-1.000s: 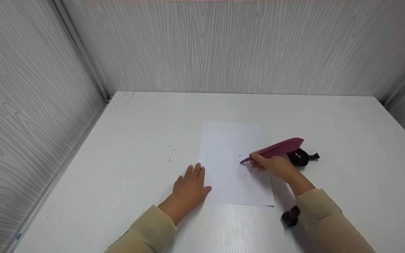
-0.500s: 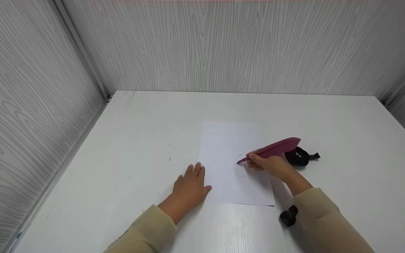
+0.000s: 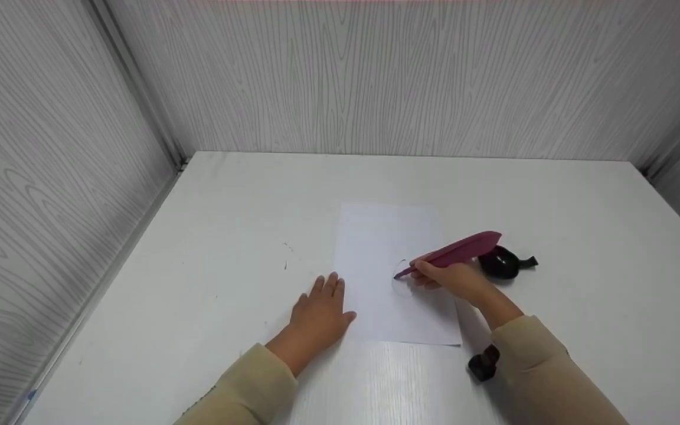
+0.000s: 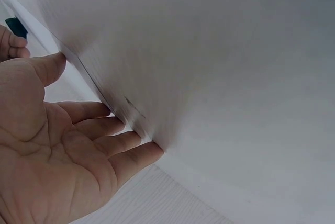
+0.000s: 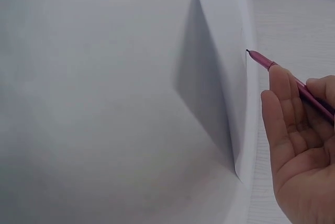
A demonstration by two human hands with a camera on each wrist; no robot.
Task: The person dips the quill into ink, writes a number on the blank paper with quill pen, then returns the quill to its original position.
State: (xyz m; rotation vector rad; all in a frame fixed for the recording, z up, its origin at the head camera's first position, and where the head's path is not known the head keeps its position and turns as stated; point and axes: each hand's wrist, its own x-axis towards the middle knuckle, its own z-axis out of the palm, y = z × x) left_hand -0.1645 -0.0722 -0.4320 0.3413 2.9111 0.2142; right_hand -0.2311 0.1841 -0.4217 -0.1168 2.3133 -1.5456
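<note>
In the head view a white sheet of paper (image 3: pixel 372 236) lies on the white table, bearing a thin, faint oval outline (image 3: pixel 399 291). My left hand (image 3: pixel 315 319) rests with straight fingers at the sheet's left edge; the left wrist view shows those fingertips (image 4: pixel 157 149) spread along the edge. Between thumb and fingers my right hand (image 3: pixel 458 278) pinches a maroon feather pen (image 3: pixel 464 248). Its dark tip touches the paper on the oval's left side, and its plume slants up to the right. In the right wrist view the pen shaft (image 5: pixel 261 60) meets the curling paper (image 5: pixel 230 67).
Right of the paper lies a black rounded object (image 3: pixel 499 264) with a short tail, partly behind the right hand. A small black object (image 3: pixel 483 365) sits beside the right sleeve (image 3: pixel 532 342). Grey wood-grain panels (image 3: pixel 340 77) stand behind and left of the table (image 3: pixel 245 206).
The pen tip has slid left and slightly down onto the oval's left side, my right hand moving with it. My left hand stays in place.
</note>
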